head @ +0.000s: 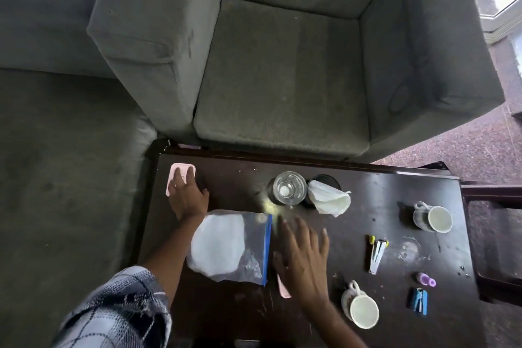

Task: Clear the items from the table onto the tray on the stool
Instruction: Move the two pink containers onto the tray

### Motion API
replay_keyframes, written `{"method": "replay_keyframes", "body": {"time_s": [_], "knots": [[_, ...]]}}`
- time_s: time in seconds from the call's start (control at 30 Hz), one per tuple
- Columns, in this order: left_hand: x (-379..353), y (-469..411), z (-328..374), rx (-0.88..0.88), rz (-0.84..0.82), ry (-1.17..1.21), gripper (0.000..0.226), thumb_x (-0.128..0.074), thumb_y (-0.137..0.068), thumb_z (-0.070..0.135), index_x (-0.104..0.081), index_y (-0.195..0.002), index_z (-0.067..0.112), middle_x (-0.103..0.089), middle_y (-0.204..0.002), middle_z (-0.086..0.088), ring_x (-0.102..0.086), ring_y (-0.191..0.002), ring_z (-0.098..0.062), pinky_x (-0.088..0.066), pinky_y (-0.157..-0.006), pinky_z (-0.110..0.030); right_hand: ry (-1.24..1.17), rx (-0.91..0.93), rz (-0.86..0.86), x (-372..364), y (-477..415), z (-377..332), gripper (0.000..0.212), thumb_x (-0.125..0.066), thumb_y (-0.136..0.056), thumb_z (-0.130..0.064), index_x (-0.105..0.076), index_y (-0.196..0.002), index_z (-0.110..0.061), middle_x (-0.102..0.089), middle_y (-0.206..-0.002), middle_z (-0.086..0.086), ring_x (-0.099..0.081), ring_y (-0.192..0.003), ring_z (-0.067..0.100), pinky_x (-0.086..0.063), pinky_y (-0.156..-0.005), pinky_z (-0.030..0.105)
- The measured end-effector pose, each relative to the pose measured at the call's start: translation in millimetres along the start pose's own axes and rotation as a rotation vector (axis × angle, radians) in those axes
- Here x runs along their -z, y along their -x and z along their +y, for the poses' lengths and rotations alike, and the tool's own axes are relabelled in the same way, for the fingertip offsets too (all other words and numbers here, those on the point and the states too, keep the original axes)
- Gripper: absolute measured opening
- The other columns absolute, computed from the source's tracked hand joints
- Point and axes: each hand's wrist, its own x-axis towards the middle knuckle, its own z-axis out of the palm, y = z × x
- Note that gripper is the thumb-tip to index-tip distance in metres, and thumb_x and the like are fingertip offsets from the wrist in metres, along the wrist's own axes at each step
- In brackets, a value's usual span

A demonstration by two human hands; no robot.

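Observation:
A dark wooden table (367, 192) carries the items. My left hand (187, 193) lies on a pink flat case (176, 175) at the far left corner, fingers spread over it. My right hand (303, 257) hovers blurred over the table's middle with fingers apart, above a second pink flat object (283, 289). A clear zip bag (234, 246) with white contents lies between my hands. Behind stand a glass (289, 188) and a dark round holder with a white tissue (329, 198). Two white mugs (433, 217) (361, 308) lie on the right half. No tray or stool is recognisable.
Small things lie at the right: a bundle of pens or strips (377, 253), a purple cap (426, 280), a blue clip (418, 301). A grey armchair (282, 79) stands behind the table, a grey sofa (56, 150) to the left. Dark wooden furniture (497, 234) adjoins the table's right edge.

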Motion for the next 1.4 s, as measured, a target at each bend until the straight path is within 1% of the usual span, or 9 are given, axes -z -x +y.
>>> {"method": "replay_keyframes", "body": {"time_s": [0.17, 0.4, 0.57, 0.73, 0.9, 1.0, 1.1, 1.33, 1.4], "knots": [[-4.3, -26.9, -17.5, 0.047, -0.128, -0.090, 0.084, -0.069, -0.081, 0.023, -0.017, -0.147, 0.030, -0.006, -0.157, -0.014, -0.027, -0.134, -0.046, -0.034, -0.104, -0.053, -0.063, -0.095, -0.057, -36.1, 52.3, -32.0, 0.055, -0.051, -0.064, -0.032, -0.052, -0.118, -0.022, -0.047, -0.125, 0.002, -0.048, -0.107, 0.021, -0.028, -0.093, 0.045], [16.6, -0.2, -24.1, -0.057, -0.089, 0.013, 0.080, -0.073, -0.076, 0.022, -0.029, -0.142, 0.033, -0.034, -0.140, -0.017, -0.043, -0.116, -0.044, -0.041, -0.092, -0.051, -0.014, -0.202, -0.148, -41.7, 100.1, -39.1, 0.053, -0.052, -0.058, -0.031, -0.054, -0.110, -0.020, -0.066, -0.108, 0.010, -0.065, -0.084, 0.028, -0.041, -0.079, 0.039], [28.9, 94.9, 3.5, -0.224, -0.193, 0.134, 0.112, -0.083, -0.062, 0.027, -0.013, -0.149, 0.020, -0.039, -0.136, -0.017, -0.045, -0.117, -0.041, -0.038, -0.096, -0.046, -0.107, -0.433, -0.344, -18.6, 128.0, -31.6, 0.049, -0.056, -0.049, -0.026, -0.053, -0.098, -0.024, -0.063, -0.095, 0.005, -0.063, -0.071, 0.028, -0.050, -0.053, 0.036], [13.5, 184.6, 27.1, -0.224, -0.403, 0.190, 0.099, -0.083, -0.057, 0.035, -0.030, -0.139, 0.020, -0.037, -0.129, -0.011, -0.041, -0.118, -0.035, -0.040, -0.094, -0.042, -0.228, -0.690, -0.336, -8.9, 155.4, 7.4, 0.044, -0.056, -0.078, -0.022, -0.052, -0.122, -0.016, -0.047, -0.125, 0.013, -0.050, -0.104, 0.038, -0.046, -0.079, 0.043], [-12.4, 230.5, 46.3, -0.360, -0.481, 0.324, 0.091, -0.082, -0.056, 0.020, -0.033, -0.133, 0.016, -0.036, -0.126, -0.008, -0.044, -0.116, -0.026, -0.039, -0.094, -0.028, -0.127, -0.774, -0.317, -14.2, 162.7, 79.4, 0.061, -0.059, -0.079, -0.017, -0.038, -0.137, -0.016, -0.030, -0.146, 0.015, -0.043, -0.115, 0.037, -0.045, -0.088, 0.040], [-28.2, 242.7, 55.7, -0.308, -0.521, 0.374, 0.096, -0.081, -0.061, 0.017, -0.025, -0.139, 0.016, -0.038, -0.133, -0.008, -0.045, -0.120, -0.023, -0.039, -0.098, -0.027, -0.057, -0.655, -0.292, -23.6, 150.9, 104.9, 0.057, -0.068, -0.069, -0.014, -0.053, -0.124, -0.014, -0.049, -0.135, 0.017, -0.053, -0.106, 0.039, -0.049, -0.076, 0.042], [-43.7, 248.9, 58.9, -0.270, -0.475, 0.390, 0.098, -0.083, -0.059, 0.023, -0.024, -0.137, 0.019, -0.047, -0.128, -0.007, -0.051, -0.115, -0.025, -0.045, -0.096, -0.039, -0.012, -0.366, -0.372, -36.9, 126.0, 105.5, 0.055, -0.065, -0.069, -0.028, -0.054, -0.121, -0.018, -0.053, -0.132, 0.012, -0.053, -0.113, 0.037, -0.050, -0.085, 0.046], [-65.7, 251.6, 49.8, -0.190, -0.354, 0.377, 0.100, -0.086, -0.053, 0.019, -0.030, -0.135, 0.013, -0.051, -0.128, -0.012, -0.050, -0.118, -0.026, -0.046, -0.096, -0.044, 0.094, 0.177, -0.545, -73.3, 78.9, 84.1, 0.055, -0.029, -0.098, -0.020, -0.009, -0.149, -0.017, -0.003, -0.159, 0.004, -0.008, -0.144, 0.037, -0.011, -0.113, 0.055], [-67.6, 256.3, 45.9, -0.168, -0.330, 0.382, 0.100, -0.085, -0.052, 0.019, -0.030, -0.135, 0.013, -0.051, -0.128, -0.012, -0.051, -0.117, -0.027, -0.046, -0.096, -0.044, 0.118, 0.214, -0.557, -78.6, 77.4, 82.7, 0.053, -0.027, -0.098, -0.019, -0.011, -0.149, -0.014, -0.009, -0.158, 0.009, -0.015, -0.142, 0.038, -0.017, -0.112, 0.054]]}}
